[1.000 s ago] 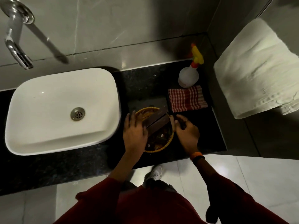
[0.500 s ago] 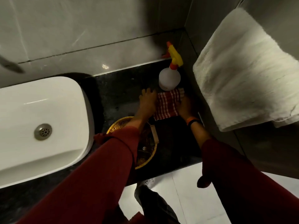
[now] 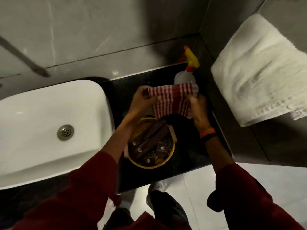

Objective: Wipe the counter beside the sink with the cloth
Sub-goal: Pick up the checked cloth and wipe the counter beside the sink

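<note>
A red-and-white striped cloth (image 3: 171,99) hangs lifted above the black counter (image 3: 187,156), stretched between both hands. My left hand (image 3: 141,98) pinches its left corner. My right hand (image 3: 198,107) grips its right side, with an orange and black band on that wrist. The white sink (image 3: 41,130) sits to the left of the counter patch. The cloth covers the lower part of the spray bottle behind it.
A yellow woven basket (image 3: 151,163) holding several dark packets stands on the counter just below the hands. A white spray bottle (image 3: 184,77) with a yellow and orange trigger stands in the back corner. A white towel (image 3: 259,70) hangs on the right wall.
Both hands left the basket, reached back to the cloth lying flat by the bottle, and have now lifted it off the counter between them.
</note>
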